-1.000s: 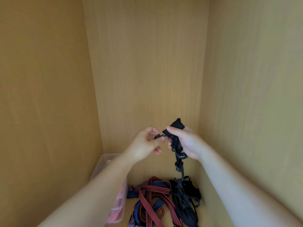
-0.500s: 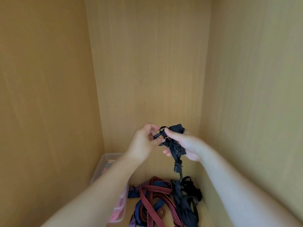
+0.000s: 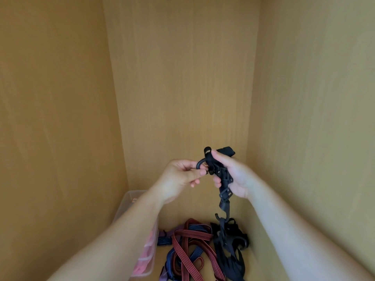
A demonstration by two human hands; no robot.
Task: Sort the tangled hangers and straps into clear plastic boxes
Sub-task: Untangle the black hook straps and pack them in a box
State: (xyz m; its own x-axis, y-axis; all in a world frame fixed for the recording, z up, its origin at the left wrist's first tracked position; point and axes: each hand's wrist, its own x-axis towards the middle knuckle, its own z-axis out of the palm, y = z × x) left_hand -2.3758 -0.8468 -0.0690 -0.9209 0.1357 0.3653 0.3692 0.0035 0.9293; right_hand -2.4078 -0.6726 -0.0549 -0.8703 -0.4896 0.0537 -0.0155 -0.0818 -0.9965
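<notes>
A black strap [image 3: 224,196] with plastic buckles and hooks hangs from my hands inside a wooden cabinet. My right hand [image 3: 233,175] grips its bunched upper end, thumb on top. My left hand [image 3: 182,177] pinches a black curved hook [image 3: 200,164] at the strap's top, right beside the right hand. The strap's lower end trails into a tangled pile on the cabinet floor: red-striped straps [image 3: 188,240], blue ones [image 3: 194,254] and more black straps [image 3: 231,250]. A clear plastic box [image 3: 129,201] with pink items inside stands at the left, partly hidden by my left forearm.
Wooden cabinet walls close in on the left [image 3: 50,138], back [image 3: 178,88] and right [image 3: 314,138]. The pile fills the floor between the box and the right wall.
Both hands have risen slightly and come together. My left hand has moved from the strap's edge onto the curved hook, and the strap hangs higher above the pile.
</notes>
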